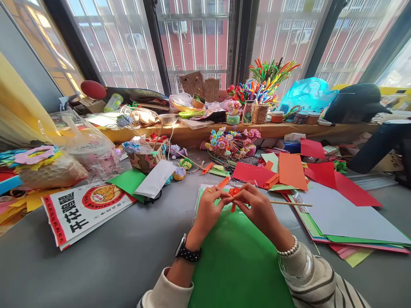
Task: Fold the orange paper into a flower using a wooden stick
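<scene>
Left hand [210, 209] and right hand [257, 207] meeting above the green paper sheet [234, 256], fingers drawn narrow and together pinching a small orange paper piece [233, 192] between their tips. Thin wooden stick [290, 203] projecting rightward from the right hand, lying over the grey table [112, 252]. Orange piece sitting at centre, just above the green sheet's far edge. Loose red and orange paper sheets [290, 171] lying beyond the hands; printed packet [83, 209] resting to the left; paper flower bouquet [229, 141] standing near the windowsill.

Head-worn camera looks forward and down, close over the grey table [105, 256].
</scene>
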`<state>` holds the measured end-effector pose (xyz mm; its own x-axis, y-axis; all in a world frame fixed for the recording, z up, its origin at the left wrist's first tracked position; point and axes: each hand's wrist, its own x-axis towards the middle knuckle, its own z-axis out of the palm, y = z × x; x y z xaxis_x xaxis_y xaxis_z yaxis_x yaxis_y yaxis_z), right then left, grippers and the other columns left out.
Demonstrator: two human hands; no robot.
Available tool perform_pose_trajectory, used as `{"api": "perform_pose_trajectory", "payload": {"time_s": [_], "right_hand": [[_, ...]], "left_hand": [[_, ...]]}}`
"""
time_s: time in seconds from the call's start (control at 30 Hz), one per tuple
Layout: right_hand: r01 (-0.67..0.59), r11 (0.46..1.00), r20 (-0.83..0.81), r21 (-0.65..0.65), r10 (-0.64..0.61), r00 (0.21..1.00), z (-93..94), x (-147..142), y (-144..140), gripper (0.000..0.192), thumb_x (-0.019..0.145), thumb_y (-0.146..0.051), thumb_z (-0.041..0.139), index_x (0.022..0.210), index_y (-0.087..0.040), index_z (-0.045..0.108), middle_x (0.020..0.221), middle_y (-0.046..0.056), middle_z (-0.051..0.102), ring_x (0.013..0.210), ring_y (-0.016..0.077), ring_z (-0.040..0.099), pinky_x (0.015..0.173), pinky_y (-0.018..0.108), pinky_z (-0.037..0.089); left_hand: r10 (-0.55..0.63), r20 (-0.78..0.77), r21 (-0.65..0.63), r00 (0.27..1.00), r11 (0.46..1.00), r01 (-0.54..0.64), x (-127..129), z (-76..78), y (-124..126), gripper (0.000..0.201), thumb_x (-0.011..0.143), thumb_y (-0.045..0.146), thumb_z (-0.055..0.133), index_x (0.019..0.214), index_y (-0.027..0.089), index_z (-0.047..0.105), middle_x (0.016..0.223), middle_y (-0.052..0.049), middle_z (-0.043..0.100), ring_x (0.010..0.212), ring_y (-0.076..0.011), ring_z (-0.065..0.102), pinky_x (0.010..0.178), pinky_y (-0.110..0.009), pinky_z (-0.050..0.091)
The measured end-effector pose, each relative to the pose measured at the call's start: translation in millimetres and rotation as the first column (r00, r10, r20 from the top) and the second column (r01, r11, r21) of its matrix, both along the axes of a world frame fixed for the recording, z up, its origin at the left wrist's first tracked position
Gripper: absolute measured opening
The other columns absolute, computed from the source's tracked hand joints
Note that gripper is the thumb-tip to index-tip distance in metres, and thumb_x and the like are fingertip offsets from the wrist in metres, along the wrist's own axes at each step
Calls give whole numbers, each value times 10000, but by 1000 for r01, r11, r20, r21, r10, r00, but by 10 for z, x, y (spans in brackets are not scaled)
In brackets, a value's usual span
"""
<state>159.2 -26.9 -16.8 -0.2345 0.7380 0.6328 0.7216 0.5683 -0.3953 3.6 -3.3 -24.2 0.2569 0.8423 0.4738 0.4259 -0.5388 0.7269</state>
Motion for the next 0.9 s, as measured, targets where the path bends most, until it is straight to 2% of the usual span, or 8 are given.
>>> {"api": "perform_pose_trajectory", "payload": {"time_s": [0.1, 0.23, 0.4, 0.6, 0.7, 0.77, 0.83, 0.9], "right_hand": [[-34, 992, -42, -125, 29, 999, 17, 7, 2, 103, 791, -231, 544, 731, -177, 608, 753, 34, 536, 640, 133, 552, 542, 234, 452], [-28, 968, -71, -251, 10, 997, 40, 34, 31, 208, 817, -277, 504, 680, -179, 626, 720, 24, 507, 635, 129, 540, 516, 223, 438], [29, 966, -69, -256, -48, 996, 28, 63, 64, 191, 801, -251, 528, 678, -185, 658, 716, 14, 486, 589, 115, 516, 534, 240, 431], [-5, 968, -18, -252, 1, 1000, 13, 90, 78, 175, 790, -226, 549, 693, -221, 696, 691, 13, 505, 617, 123, 523, 556, 241, 422], [-15, 965, -34, -261, 6, 999, 23, 100, 79, 149, 782, -197, 557, 728, -200, 696, 706, 18, 519, 640, 131, 535, 583, 248, 431], [2, 967, -60, -254, -18, 998, 33, 109, 80, 135, 780, -184, 557, 750, -176, 688, 723, 25, 523, 645, 134, 535, 590, 253, 433], [20, 972, -90, -233, -42, 995, 43, 120, 81, 130, 783, -192, 555, 755, -158, 677, 725, 29, 518, 640, 135, 528, 581, 253, 429], [23, 979, -117, -201, -48, 992, 54, 129, 80, 133, 788, -202, 549, 756, -150, 668, 718, 30, 511, 640, 138, 521, 572, 251, 423]], "left_hand": [[4, -27, -48, 1000, 999, -6, 10, -14, 10, 109, 739, 263, 566, 740, 212, 662, 746, -26, 614, 796, -195, 516, 728, -309, 381], [-10, -50, -64, 999, 998, 7, 16, -24, 12, 116, 739, 279, 564, 739, 216, 661, 707, -20, 615, 762, -190, 515, 718, -310, 377], [-2, -74, -41, 997, 999, -1, 32, -48, 5, 110, 739, 274, 568, 763, 221, 662, 740, -30, 622, 786, -202, 515, 718, -318, 378], [-24, -77, -74, 997, 997, 19, 40, -42, -2, 135, 743, 295, 565, 755, 198, 658, 756, -37, 626, 813, -200, 521, 757, -327, 382], [-64, -5, -170, 998, 984, 62, 14, -21, 2, 174, 726, 335, 577, 803, 192, 641, 823, -37, 622, 804, -179, 531, 740, -306, 405], [-26, 83, -271, 996, 961, 47, -4, -19, 16, 326, 671, 367, 628, 937, 184, 587, 956, -54, 591, 779, -161, 541, 675, -281, 431], [58, 181, -389, 982, 921, 17, -10, -23, 36, 489, 611, 389, 674, 1015, 161, 520, 1028, -80, 553, 759, -149, 552, 617, -258, 446], [100, 276, -525, 956, 849, 63, -3, -20, 52, 475, 607, 413, 672, 958, 130, 521, 961, -83, 574, 728, -142, 571, 585, -243, 454]]}}
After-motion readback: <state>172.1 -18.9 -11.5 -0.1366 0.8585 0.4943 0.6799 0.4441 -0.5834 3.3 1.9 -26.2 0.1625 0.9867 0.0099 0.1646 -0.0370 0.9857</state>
